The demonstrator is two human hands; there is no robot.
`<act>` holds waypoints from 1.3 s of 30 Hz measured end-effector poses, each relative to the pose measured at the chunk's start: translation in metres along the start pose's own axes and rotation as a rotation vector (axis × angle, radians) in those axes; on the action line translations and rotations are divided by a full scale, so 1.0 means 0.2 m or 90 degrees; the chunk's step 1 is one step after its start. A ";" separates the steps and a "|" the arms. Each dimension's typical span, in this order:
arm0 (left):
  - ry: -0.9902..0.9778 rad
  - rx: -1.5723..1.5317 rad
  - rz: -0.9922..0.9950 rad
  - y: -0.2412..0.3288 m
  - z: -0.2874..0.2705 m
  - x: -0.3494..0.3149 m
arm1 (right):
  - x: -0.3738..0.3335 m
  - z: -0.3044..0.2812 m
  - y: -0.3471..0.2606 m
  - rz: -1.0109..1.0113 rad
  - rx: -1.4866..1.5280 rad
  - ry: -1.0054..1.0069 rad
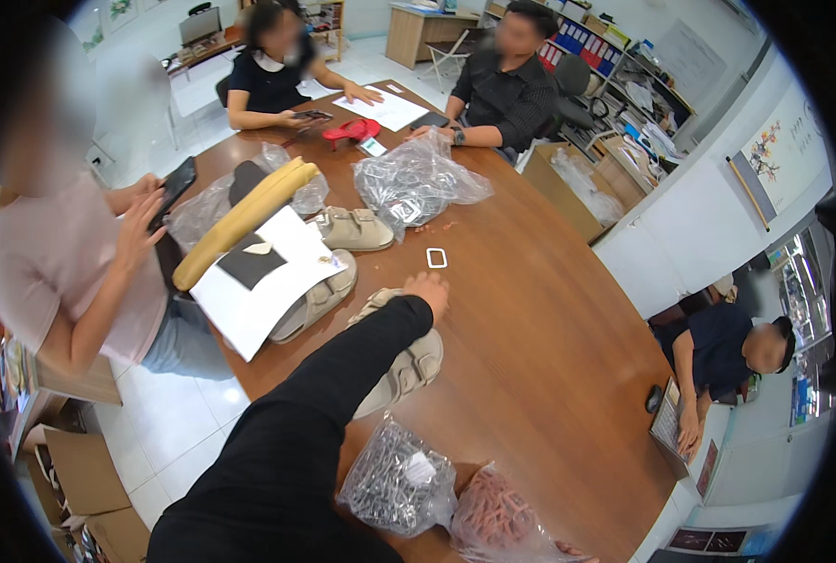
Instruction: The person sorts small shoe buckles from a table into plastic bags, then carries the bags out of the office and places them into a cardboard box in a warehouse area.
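My left arm, in a black sleeve, reaches across the brown table (530,375). At its end my left hand (429,295) is palm down, its fingers loosely bent and apart, with nothing visible in them. Just beyond the fingertips lies a white rectangular ring buckle (437,258), apart from the hand. Below the wrist a beige two-strap sandal (408,375) is partly hidden by my forearm. Two more beige sandals stand to the left, one at the back (354,230) and one (314,300) partly under white sheets (249,314). My right hand is out of view.
Near me lie a bag of metal pieces (399,479) and a bag of pink strips (498,516). Farther back are another clear bag (418,183), a long yellow roll (244,220) and a red sandal (352,131). Several people sit or stand around the table.
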State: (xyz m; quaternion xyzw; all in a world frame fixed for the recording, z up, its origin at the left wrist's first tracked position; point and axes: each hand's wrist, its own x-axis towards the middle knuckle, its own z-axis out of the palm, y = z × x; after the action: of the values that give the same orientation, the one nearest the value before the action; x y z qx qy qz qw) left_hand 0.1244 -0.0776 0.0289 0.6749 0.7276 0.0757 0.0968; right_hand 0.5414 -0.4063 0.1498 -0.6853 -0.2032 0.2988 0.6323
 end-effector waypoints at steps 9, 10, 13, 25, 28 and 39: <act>-0.003 -0.061 -0.009 -0.23 0.07 0.44 | -0.12 0.16 -0.15 0.030 -0.153 0.208; 0.006 -0.084 0.001 -0.23 0.07 0.45 | -0.11 0.18 -0.16 0.035 -0.212 0.258; 0.159 -0.086 -0.061 -0.22 0.10 0.50 | -0.09 0.22 -0.17 0.042 -0.344 0.368; 0.234 -0.140 -0.017 -0.19 0.22 0.77 | -0.04 0.10 -0.08 0.070 -0.218 0.307; 0.194 -0.111 -0.018 -0.22 0.22 0.91 | -0.02 0.06 -0.04 0.068 -0.212 0.292; 0.104 -0.045 0.142 -0.34 0.23 0.97 | -0.03 0.20 -0.07 0.101 -0.098 0.237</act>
State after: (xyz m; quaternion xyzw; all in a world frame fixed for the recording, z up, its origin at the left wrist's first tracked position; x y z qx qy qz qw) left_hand 0.0567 0.1087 -0.0390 0.7396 0.6502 0.1662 0.0517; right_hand 0.5117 -0.3777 0.1633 -0.7886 -0.0505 0.1993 0.5795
